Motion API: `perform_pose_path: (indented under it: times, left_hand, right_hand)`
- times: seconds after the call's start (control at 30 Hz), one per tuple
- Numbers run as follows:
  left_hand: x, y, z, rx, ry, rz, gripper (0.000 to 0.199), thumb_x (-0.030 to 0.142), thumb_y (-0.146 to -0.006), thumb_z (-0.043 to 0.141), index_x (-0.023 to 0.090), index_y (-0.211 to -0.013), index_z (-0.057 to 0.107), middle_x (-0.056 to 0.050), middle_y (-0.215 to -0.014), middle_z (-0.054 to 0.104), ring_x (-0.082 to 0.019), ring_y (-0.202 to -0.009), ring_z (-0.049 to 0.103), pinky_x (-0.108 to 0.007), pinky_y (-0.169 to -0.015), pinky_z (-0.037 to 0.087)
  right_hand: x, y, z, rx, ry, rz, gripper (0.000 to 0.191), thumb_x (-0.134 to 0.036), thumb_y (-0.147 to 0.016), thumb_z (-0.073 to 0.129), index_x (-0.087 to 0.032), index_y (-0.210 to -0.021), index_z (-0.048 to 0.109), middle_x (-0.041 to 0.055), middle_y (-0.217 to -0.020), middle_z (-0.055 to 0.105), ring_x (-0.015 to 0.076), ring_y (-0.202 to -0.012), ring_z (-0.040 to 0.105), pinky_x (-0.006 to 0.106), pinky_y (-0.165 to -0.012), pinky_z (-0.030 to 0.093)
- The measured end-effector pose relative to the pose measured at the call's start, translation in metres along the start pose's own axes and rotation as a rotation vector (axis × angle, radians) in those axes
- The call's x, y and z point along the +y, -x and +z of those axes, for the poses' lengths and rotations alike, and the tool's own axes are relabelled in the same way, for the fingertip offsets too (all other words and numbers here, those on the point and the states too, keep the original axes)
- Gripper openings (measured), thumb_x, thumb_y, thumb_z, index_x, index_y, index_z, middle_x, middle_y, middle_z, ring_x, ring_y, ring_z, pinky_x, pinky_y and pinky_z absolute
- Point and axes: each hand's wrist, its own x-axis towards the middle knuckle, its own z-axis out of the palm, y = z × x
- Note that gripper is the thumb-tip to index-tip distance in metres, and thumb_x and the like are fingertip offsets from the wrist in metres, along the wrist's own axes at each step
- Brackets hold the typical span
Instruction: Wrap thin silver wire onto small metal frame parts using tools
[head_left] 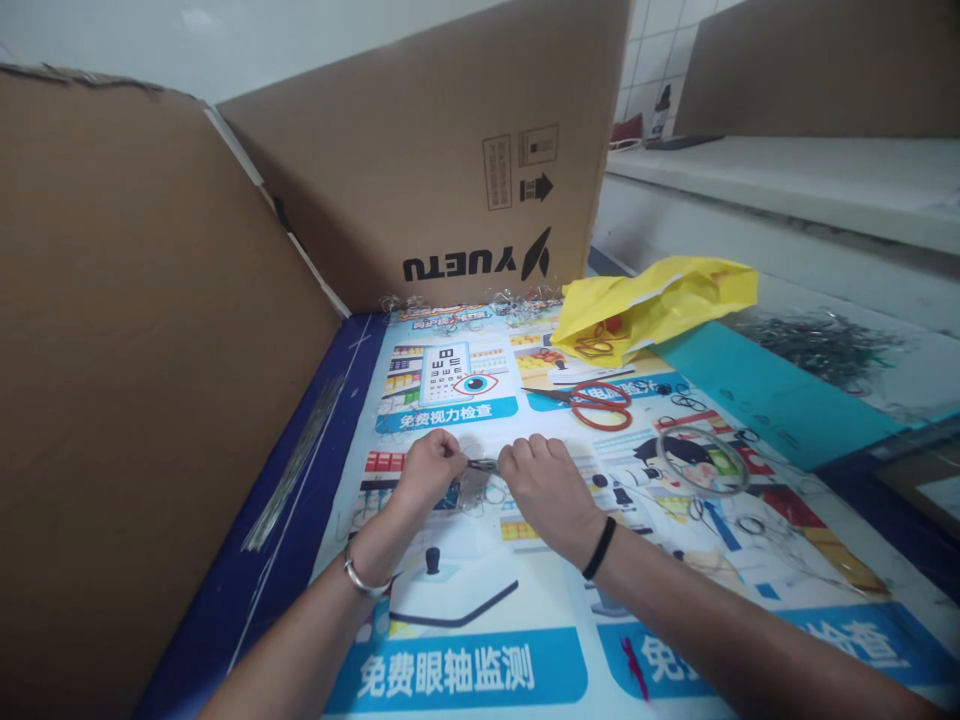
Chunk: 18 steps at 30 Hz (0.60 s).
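My left hand (429,468) is closed in a pinch at the middle of the printed sheet (555,620), its fingertips on one end of a small dark metal piece (482,465). The other end of that piece runs into my closed right hand (541,485), whose fingers hide what part they grip. Thin wire loops (491,495) lie on the sheet just below the fingers. Beyond my right hand rest red-handled scissors (601,405), and a coil of pale wire (703,460) lies to the right.
Cardboard panels (360,160) stand to the left and behind. A yellow bag (660,300) lies at the back right, near a pile of wire pieces (825,345). Straight wires (296,460) lie along the left edge. A small magenta item (634,668) is near the front.
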Motion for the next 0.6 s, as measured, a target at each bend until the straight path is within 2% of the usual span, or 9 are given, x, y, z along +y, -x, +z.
perform_pose_path:
  times: [0.27, 0.6]
  left_hand:
    - [0.0019, 0.0032, 0.0004, -0.006, 0.036, -0.011, 0.012, 0.014, -0.057, 0.058, 0.018, -0.058, 0.046, 0.007, -0.042, 0.046, -0.007, -0.039, 0.039, -0.017, -0.041, 0.026]
    - [0.0088, 0.0063, -0.001, -0.023, 0.085, -0.039, 0.015, 0.014, -0.057, 0.06, 0.018, -0.06, 0.046, 0.008, -0.041, 0.046, -0.007, -0.038, 0.041, -0.017, -0.041, 0.027]
  right_hand:
    - [0.0003, -0.0001, 0.0007, -0.023, -0.033, -0.004, 0.013, -0.01, -0.082, 0.048, -0.011, -0.091, 0.056, 0.0078, -0.078, 0.054, 0.0216, -0.074, 0.046, 0.035, -0.064, 0.028]
    - [0.0017, 0.0009, 0.0071, 0.009, -0.048, 0.002, 0.009, -0.016, -0.085, 0.048, -0.013, -0.088, 0.056, 0.0067, -0.076, 0.055, 0.0215, -0.072, 0.046, 0.035, -0.063, 0.027]
